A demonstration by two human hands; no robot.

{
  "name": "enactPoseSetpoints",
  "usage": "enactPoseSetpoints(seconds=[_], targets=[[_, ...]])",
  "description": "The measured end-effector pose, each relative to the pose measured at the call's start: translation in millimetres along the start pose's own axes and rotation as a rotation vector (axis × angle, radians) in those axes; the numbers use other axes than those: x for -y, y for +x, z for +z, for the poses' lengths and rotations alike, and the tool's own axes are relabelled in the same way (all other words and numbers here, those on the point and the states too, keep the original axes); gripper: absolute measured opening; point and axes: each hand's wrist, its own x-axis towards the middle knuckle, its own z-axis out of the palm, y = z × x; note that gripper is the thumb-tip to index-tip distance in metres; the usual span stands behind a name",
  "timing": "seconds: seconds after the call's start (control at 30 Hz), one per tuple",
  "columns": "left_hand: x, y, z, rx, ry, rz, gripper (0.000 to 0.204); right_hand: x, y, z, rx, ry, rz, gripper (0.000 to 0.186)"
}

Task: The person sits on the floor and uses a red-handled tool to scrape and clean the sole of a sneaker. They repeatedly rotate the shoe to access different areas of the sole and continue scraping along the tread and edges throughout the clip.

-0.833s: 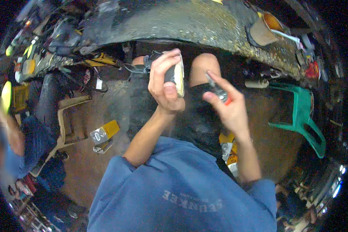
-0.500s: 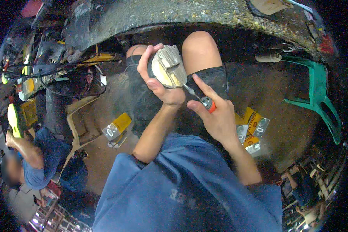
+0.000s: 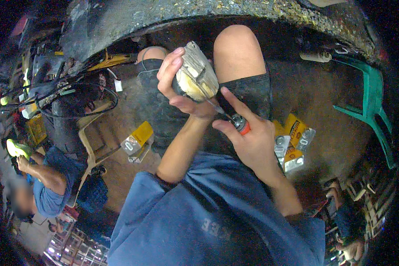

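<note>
1. Left hand (image 3: 175, 84) curled around a pale grey-and-yellow, rounded block with a grooved face (image 3: 197, 73); we can't confirm its material.
2. Right hand (image 3: 255, 142) closed on a hand tool with a metal collar and orange-red body (image 3: 240, 124), forefinger stretched ahead. Its thin metallic bit (image 3: 218, 107) points at the block's lower edge; we cannot tell whether the tip touches.
3. We place the block above the lap, between the bare knees (image 3: 240, 48) as seen from overhead.
4. Our judgement of risk: a bit skidding off the edge could nick the left hand, close by. A loose left-hand hold could let the block twist and get gouged.
5. Our count: one block, one tool, two knees, one green plastic chair (image 3: 371, 88), one whitish cylinder (image 3: 315, 56), two groups of yellow-and-silver packets (image 3: 137, 136); overlap stops us numbering the packets.
</note>
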Motion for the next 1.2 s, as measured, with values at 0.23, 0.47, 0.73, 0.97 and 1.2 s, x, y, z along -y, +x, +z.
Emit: enactPoseSetpoints(seconds=[0.23,0.47,0.73,0.97,1.2], targets=[[9,-2,0,0.019,0.011,0.061,0.078,-3,1,-4,0.030,-0.045,0.048,0.065],[11,-2,-2,0.008,0.010,0.082,0.076,-1,4,3,-0.022,-0.006,-0.037,0.063],[10,-5,-2,0.010,0.008,0.086,0.073,0,5,7,-0.003,-0.002,0.004,0.063],[13,-6,-7,0.045,0.044,0.115,0.071,3,8,9,-0.009,-0.030,0.010,0.062],[14,-9,-10,0.062,0.058,0.106,0.072,5,11,8,0.002,-0.009,0.027,0.061]])
